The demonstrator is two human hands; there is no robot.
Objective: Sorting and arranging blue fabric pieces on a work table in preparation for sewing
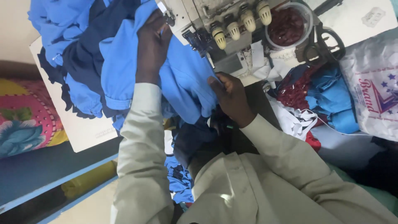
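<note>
Two hands work one piece of blue cloth (182,79) at a sewing machine (215,25). Left hand (152,45), at 11 o'clock from frame centre, lies palm-down on the cloth, fingers spread flat, pressing and not clenched. Right hand (230,97), near centre, pinches the cloth edge between thumb and fingers just below the presser foot (199,41). The cloth runs from the machine bed down toward the lap; a larger heap of blue and navy fabric (74,54) bunches at 10 o'clock on the white table (83,128).

At 1 o'clock: a clear round tub of dark red pieces (288,25). Black scissors (325,41) lie just right of it. A printed plastic bag (373,91) sits at 3 o'clock, with red and blue scraps (319,95) beside it.

Risks, as judged: the right fingertips sit close to the needle zone, so a pull forward could bring them under it. The heavy heap at 10 o'clock could drag the seam off line. Loose folds near the foot could get caught and stitched double.
</note>
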